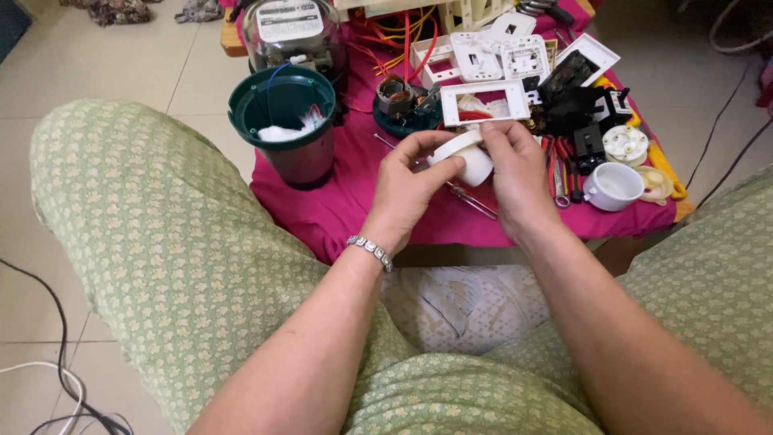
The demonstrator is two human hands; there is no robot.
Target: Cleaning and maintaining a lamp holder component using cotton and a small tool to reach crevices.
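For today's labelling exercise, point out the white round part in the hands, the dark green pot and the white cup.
White round part (473,163), head view: its side wall.
Dark green pot (278,105), head view: inner wall.
White cup (618,185), head view: its rim.

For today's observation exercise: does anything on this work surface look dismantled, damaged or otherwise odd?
Yes. The green housing stands open with loose wires and white wadding inside. A bare motor sits exposed beside it, and switch plates lie scattered. Both hands, left hand and right hand, hold a white round part.
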